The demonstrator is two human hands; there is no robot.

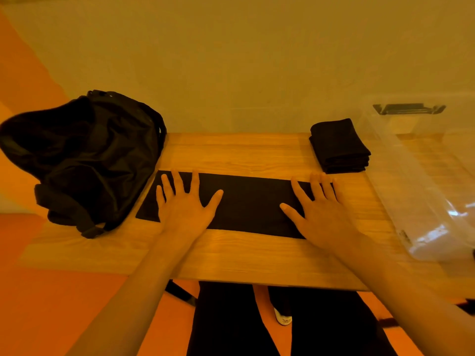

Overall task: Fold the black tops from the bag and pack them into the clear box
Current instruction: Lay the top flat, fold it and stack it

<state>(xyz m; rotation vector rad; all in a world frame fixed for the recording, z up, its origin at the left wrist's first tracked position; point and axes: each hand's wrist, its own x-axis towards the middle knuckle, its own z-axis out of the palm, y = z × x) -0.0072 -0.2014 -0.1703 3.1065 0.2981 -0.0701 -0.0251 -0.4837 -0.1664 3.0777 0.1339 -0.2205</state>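
Two released, spread flat: left grip and right grip pressed either end of the black top, a long folded strip. Beyond right grip lay the folded stack; clear box outboard. Risk: an uneven lift could skew the next fold.

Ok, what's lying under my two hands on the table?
Left hand and right hand lie flat, fingers spread, on a black top folded into a long strip on the wooden table. The cloth under the palms is covered, so creases there cannot be seen.
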